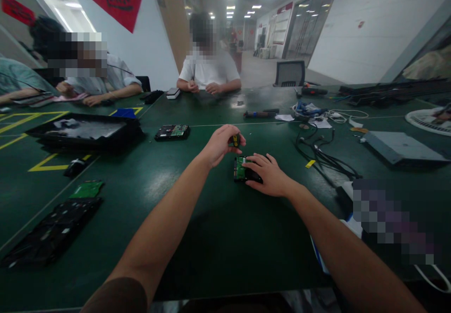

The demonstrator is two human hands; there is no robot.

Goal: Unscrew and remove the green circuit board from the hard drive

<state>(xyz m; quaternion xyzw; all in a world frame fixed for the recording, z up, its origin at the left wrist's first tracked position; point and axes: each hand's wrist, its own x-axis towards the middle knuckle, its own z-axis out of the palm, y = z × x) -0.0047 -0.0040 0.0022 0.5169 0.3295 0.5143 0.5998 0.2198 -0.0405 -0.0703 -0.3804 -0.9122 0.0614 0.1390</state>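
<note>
A hard drive (pixel 240 174) with a green circuit board facing up lies on the green table in front of me. My right hand (pixel 269 176) rests over its right side, thumb at the near edge and fingers across the top, gripping it. Above the drive's far left corner, my left hand (pixel 225 144) is closed around a screwdriver (pixel 236 140) with a black and yellow handle. Its tip is hidden or too small to make out. Another hard drive (pixel 172 132) with its board up sits farther left.
At left are a black tray (pixel 84 132), a loose green circuit board (pixel 87 189) and several black drives (pixel 52 230). Black cables (pixel 322 155) and a grey metal box (pixel 405 147) lie at right. A person (pixel 209 68) sits across the table; others sit at far left.
</note>
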